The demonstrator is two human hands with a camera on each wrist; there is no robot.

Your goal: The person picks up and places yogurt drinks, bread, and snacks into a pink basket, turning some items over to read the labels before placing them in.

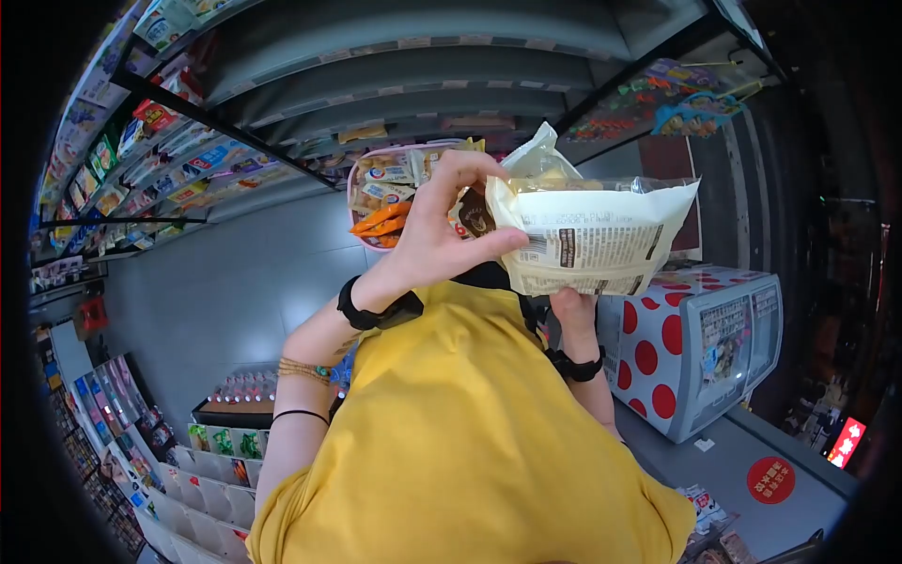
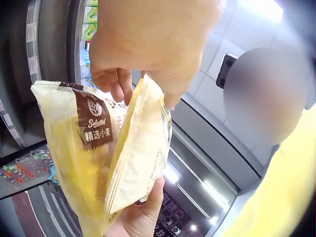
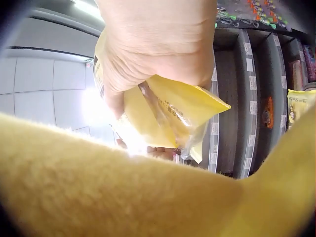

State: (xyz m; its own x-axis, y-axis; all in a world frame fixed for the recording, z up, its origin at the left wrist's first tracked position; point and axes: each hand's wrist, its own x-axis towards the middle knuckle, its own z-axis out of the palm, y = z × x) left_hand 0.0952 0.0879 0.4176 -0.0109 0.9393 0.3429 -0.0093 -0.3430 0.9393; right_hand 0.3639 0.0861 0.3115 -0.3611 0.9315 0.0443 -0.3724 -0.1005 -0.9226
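A cream package with printed text on its back (image 1: 587, 235) is held up in front of the chest in the head view. My left hand (image 1: 442, 230) pinches its edge between thumb and fingers. From below, my right hand (image 1: 574, 315) grips the packages, its thumb on the near side. Behind lies a second package (image 1: 543, 155); the left wrist view shows its brown label (image 2: 94, 121) beside the cream package (image 2: 140, 148). In the right wrist view my right hand (image 3: 158, 49) is wrapped round a yellowish package (image 3: 168, 116), partly hiding it.
A pink-rimmed basket (image 1: 353, 193) holding snack packs and orange packets (image 1: 383, 222) stands beyond my left hand. Grey shelves (image 1: 413, 56) rise ahead, with stocked shelves (image 1: 178, 155) on the left. A red-dotted freezer (image 1: 658, 348) stands on a counter at the right.
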